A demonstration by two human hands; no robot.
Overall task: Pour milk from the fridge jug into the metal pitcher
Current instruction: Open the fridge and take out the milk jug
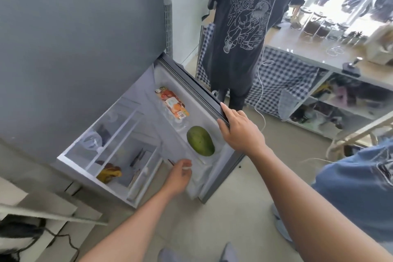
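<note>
The lower fridge door (212,100) stands open, and my right hand (240,127) grips its top edge. A pale, translucent milk jug (202,178) stands in the bottom door bin, just below a green mango (201,140). My left hand (179,175) is at the jug's top, fingers curled around a white part of it. Most of the jug is blurred and hidden by the bin. No metal pitcher is in view.
An orange juice carton (172,102) lies in the upper door bin. Clear fridge drawers (119,151) hold yellow and dark items. A person in a dark printed shirt (244,27) stands behind the door, near a counter (302,47) with glass jars and a checked curtain.
</note>
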